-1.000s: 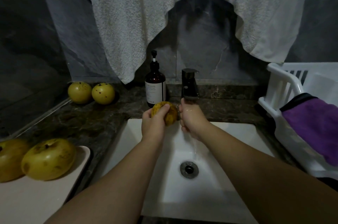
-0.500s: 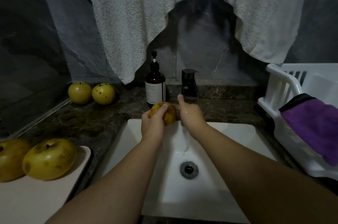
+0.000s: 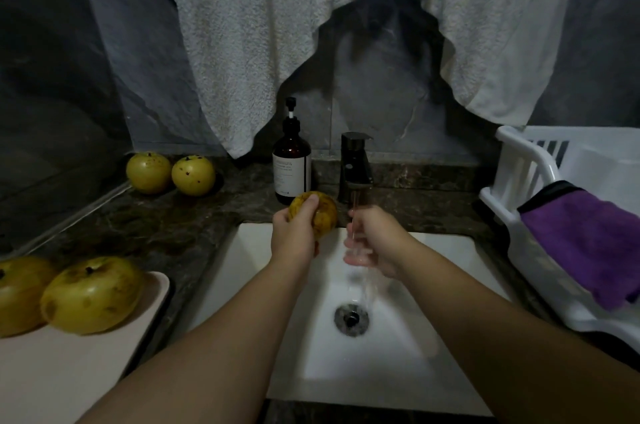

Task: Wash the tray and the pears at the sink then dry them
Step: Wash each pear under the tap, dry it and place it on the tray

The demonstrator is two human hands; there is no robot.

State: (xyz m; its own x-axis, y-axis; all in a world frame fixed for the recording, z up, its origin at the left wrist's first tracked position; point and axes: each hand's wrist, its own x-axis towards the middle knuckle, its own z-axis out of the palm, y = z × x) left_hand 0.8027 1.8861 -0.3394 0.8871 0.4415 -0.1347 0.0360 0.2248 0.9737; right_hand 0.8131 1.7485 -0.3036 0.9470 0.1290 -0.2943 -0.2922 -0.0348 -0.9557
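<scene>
While water ran from the tap, the following was noted.

Left hand: the left hand (image 3: pixel 294 240) was seen curled round a pear (image 3: pixel 317 213), which was held above the back left corner of the sink (image 3: pixel 408 371), just left of the stream.
Right hand: the right hand (image 3: pixel 372 241) was held under the stream of water (image 3: pixel 367 288), fingers relaxed and slightly cupped, nothing being held.
Tap: the tap (image 3: pixel 355 167) was found running, the water falling towards the drain (image 3: pixel 351 319).
Tray: the tray (image 3: pixel 62 371) was placed on the counter left of the sink, with two pears (image 3: pixel 91 295) resting on it.
Other pears: two further pears (image 3: pixel 171 173) were set side by side on the counter (image 3: pixel 138 226) at the back left.
Soap bottle: a pump bottle (image 3: pixel 292 160) was stood upright just left of the tap.
Rack: a white rack (image 3: pixel 540 226) was observed to the right, a purple cloth (image 3: pixel 588 243) draped over its edge.
Towel: a white towel (image 3: pixel 277 25) was hung on the wall behind.
</scene>
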